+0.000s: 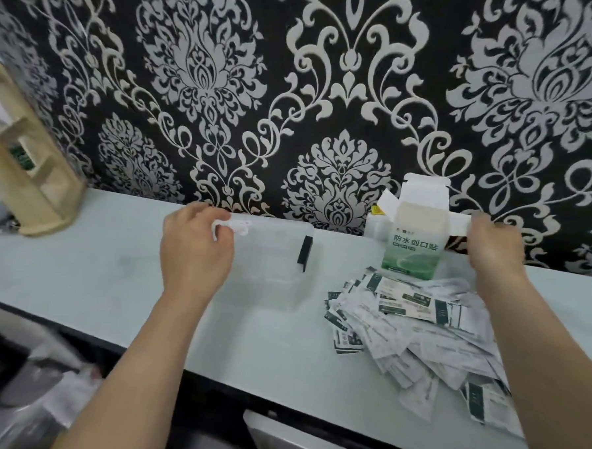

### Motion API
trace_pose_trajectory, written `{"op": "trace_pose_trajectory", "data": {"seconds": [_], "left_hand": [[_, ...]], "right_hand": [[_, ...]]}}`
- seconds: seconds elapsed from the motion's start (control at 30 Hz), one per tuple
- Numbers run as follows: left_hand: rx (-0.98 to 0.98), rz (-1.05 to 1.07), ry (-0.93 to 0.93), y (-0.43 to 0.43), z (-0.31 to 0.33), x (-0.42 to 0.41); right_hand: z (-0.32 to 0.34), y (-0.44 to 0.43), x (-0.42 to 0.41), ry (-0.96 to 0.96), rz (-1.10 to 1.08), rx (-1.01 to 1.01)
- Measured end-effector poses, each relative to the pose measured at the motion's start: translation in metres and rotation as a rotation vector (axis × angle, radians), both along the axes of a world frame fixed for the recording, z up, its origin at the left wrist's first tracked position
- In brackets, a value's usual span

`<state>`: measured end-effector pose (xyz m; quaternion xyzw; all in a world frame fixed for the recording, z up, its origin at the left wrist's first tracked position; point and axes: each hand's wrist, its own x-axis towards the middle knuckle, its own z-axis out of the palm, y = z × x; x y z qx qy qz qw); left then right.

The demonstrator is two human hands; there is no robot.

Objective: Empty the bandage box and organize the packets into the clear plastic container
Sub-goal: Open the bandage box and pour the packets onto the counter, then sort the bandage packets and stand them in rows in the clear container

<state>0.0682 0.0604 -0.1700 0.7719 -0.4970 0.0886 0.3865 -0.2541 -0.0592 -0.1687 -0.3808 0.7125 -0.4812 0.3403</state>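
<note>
Left hand (197,250) pinches, seemingly, the clear plastic container's (275,268) white latch (234,226). Right hand (492,248), two o'clock, grips the cardboard bandage box's (413,244) flap (459,223).

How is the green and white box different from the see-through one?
The bandage box is white and green card with writing; the clear container is see-through, showing the table. The bandage box stands tall and narrow; the clear container is low and wide. The bandage box is open at the top; the clear container has a black clip. Both sit on the pale table.
</note>
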Motion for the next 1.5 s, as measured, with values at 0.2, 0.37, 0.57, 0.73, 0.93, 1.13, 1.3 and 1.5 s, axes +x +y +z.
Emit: {"op": "trace_pose_trajectory", "data": {"seconds": [0.2, 0.37, 0.57, 0.73, 0.93, 1.13, 1.3, 1.5], "left_hand": [[0.296, 0.016, 0.287, 0.009, -0.004, 0.025], [0.296, 0.028, 0.245, 0.012, -0.002, 0.018], [0.350, -0.018, 0.132, 0.009, 0.001, 0.005], [0.313, 0.002, 0.242, 0.009, -0.004, 0.009], [0.230, -0.093, 0.915, 0.014, -0.007, 0.009], [0.147, -0.028, 0.664, 0.013, 0.006, 0.013], [0.138, -0.061, 0.628, 0.015, 0.008, 0.005], [-0.177, -0.260, 0.894, 0.016, 0.018, -0.002]], "right_hand": [[0.043, 0.051, 0.051, 0.413, 0.170, -0.437], [0.010, 0.079, 0.123, 0.446, 0.768, -0.038], [-0.009, 0.072, 0.129, 0.651, 0.683, -0.220], [-0.024, 0.058, 0.123, 0.421, 0.631, -0.176], [-0.025, 0.055, 0.119, 0.214, 0.610, -0.088], [-0.007, 0.063, 0.117, 0.471, 0.597, -0.275], [-0.005, 0.065, 0.119, 0.415, 0.693, -0.217], [0.007, 0.073, 0.115, -0.243, 0.694, -0.073]]}}
